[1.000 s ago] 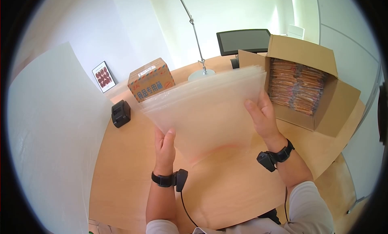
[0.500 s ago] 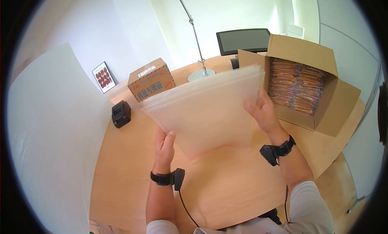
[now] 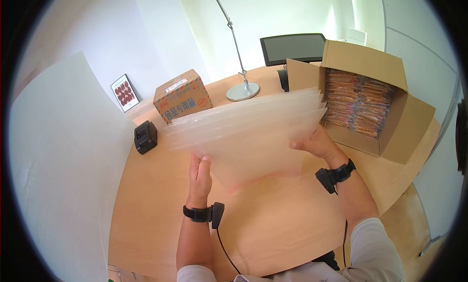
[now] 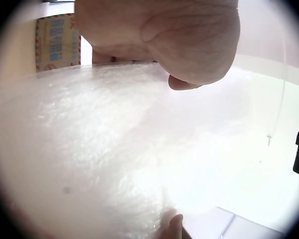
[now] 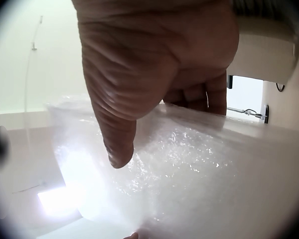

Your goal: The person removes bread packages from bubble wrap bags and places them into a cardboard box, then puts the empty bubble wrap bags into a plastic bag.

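A stack of translucent plastic bags [image 3: 248,145] is held up over the desk, its layers fanned apart along the upper edge. A reddish tint shows at its lower edge. My left hand [image 3: 200,177] grips the left side, thumb on the near face and fingers behind. At the other side my right hand [image 3: 319,144] holds the stack the same way, fingers hidden behind the plastic. In the right wrist view the thumb [image 5: 118,147] lies against the shiny, crinkled plastic [image 5: 189,169]. The left wrist view shows the plastic [image 4: 89,119] beneath the left hand [image 4: 189,40].
An open cardboard box [image 3: 363,55] packed with wrapped orange-brown packets stands at the right. Behind the bags are a closed printed box [image 3: 183,97], a lamp base [image 3: 243,91] and a monitor [image 3: 292,48]. A black device [image 3: 146,137] sits left, beside a large whitish sheet [image 3: 58,160].
The right hand and the right end of the stack have dropped slightly. The upper edges of the bags have spread further apart. The left hand stays nearly in place.
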### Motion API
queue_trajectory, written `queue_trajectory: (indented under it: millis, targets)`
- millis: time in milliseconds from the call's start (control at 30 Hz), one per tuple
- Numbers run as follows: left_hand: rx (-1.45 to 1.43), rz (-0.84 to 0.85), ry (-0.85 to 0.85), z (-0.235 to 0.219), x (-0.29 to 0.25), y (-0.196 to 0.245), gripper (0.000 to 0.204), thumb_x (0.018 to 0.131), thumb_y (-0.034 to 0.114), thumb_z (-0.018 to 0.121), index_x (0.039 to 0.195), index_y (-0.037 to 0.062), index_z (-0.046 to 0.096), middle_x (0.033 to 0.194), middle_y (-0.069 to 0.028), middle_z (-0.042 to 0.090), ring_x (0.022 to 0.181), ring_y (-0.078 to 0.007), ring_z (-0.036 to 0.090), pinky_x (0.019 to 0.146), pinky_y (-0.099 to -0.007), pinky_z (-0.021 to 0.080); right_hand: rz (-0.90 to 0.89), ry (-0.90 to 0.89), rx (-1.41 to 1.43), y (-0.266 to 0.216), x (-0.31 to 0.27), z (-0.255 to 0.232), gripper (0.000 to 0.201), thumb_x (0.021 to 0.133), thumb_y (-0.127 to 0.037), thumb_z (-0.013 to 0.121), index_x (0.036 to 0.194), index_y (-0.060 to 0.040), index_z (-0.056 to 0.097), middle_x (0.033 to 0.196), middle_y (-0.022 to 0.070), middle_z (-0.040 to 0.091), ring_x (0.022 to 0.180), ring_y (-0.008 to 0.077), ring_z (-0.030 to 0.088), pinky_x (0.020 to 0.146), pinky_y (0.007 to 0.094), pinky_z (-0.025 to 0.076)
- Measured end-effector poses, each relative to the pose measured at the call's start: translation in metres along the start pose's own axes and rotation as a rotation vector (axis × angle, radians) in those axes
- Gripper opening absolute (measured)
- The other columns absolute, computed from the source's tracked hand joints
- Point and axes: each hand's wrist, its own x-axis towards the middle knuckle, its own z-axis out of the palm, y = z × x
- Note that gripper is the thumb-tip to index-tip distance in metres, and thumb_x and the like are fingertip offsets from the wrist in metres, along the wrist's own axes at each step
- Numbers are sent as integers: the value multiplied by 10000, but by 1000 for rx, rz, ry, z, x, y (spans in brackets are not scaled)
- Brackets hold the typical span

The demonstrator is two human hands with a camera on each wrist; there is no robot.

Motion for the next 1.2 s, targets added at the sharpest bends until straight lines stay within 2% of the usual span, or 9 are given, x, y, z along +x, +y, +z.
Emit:
queue_trajectory:
  millis: [100, 167, 267, 500, 567, 700, 767, 1000, 1200]
  targets:
    - [13, -6, 13, 0, 1, -3, 341, 1032, 83, 414, 1347, -12, 504, 1193, -28, 563, 1072, -111, 491, 961, -264, 396, 11, 11, -10, 3, 1, -2, 323, 873, -215, 826, 1119, -38, 712, 1032, -11, 712, 980, 97, 635, 885, 292, 519]
    - [94, 10, 35, -1, 2, -7, 143, 1055, 106, 439, 1099, 36, 556, 943, 48, 480, 856, -55, 401, 777, -219, 374, 60, 2, -55, 6, 3, -5, 228, 912, -184, 786, 1071, -30, 730, 998, -15, 717, 937, 72, 630, 841, 267, 520]
    - [101, 46, 76, 2, 1, 1, 116, 1062, 103, 456, 962, 69, 506, 858, 68, 399, 789, -49, 343, 697, -218, 342, 9, 62, 9, -9, -1, 2, 197, 930, -179, 767, 1046, -22, 739, 974, -22, 713, 905, 61, 616, 809, 255, 516]
    - [100, 119, 71, 6, 3, 20, 140, 1069, 103, 461, 941, 72, 509, 837, 75, 412, 761, -36, 345, 666, -211, 329, -103, 55, 133, -26, 2, 5, 253, 943, -192, 754, 1116, -9, 721, 1037, 1, 707, 941, 86, 618, 840, 264, 514]
    - [1, 2, 66, 4, 3, 18, 154, 1067, 110, 475, 920, 77, 512, 817, 84, 416, 736, -29, 346, 651, -206, 317, 10, 68, 212, -34, 1, 8, 307, 950, -208, 747, 1163, 8, 699, 1070, 21, 704, 950, 97, 619, 853, 271, 515]
    - [-16, -29, 64, 4, 5, 17, 155, 1063, 121, 489, 922, 79, 536, 806, 91, 424, 722, -24, 346, 639, -205, 306, 67, 54, 238, -34, 0, 6, 345, 955, -221, 742, 1191, 23, 684, 1080, 40, 704, 950, 107, 627, 853, 280, 520]
    - [-134, -109, 12, -3, 5, 13, 176, 1050, 116, 505, 1123, 14, 628, 999, 32, 612, 923, -55, 528, 854, -229, 425, 138, 37, 258, -36, -1, 5, 358, 956, -204, 736, 1223, 25, 668, 1084, 49, 704, 967, 115, 640, 859, 282, 524]
    - [-184, -208, 18, -10, 7, 3, 239, 1047, 131, 510, 1196, -15, 626, 1079, -11, 654, 993, -90, 582, 891, -247, 448, 133, -43, 260, -39, -3, 2, 389, 955, -200, 707, 1275, 9, 633, 1128, 46, 689, 942, 118, 656, 840, 291, 537]
    - [-159, -283, 94, -12, 9, -7, 303, 1047, 134, 502, 1277, -34, 606, 1165, -56, 671, 1052, -127, 610, 941, -267, 463, 331, -159, 88, -47, -6, -2, 406, 940, -231, 705, 1269, -11, 615, 1077, 44, 682, 898, 116, 666, 747, 294, 570]
